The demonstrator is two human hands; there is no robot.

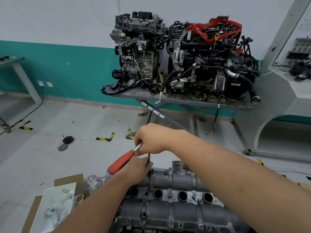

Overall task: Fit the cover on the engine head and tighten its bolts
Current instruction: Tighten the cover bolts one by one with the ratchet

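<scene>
The grey metal cover lies on the engine head at the bottom centre, with several round plug holes along its middle and bolts along its far edge. A ratchet wrench with a red handle stands over the cover's far left corner. My right hand grips the ratchet's metal head from above. My left hand pinches the thin dark extension shaft just above the corner bolt. The socket end is hidden behind my left fingers.
An open cardboard box with white packing and small parts sits at the lower left. Two engines stand on a metal table behind. Two round black parts lie on the tiled floor. A grey cabinet stands at the right.
</scene>
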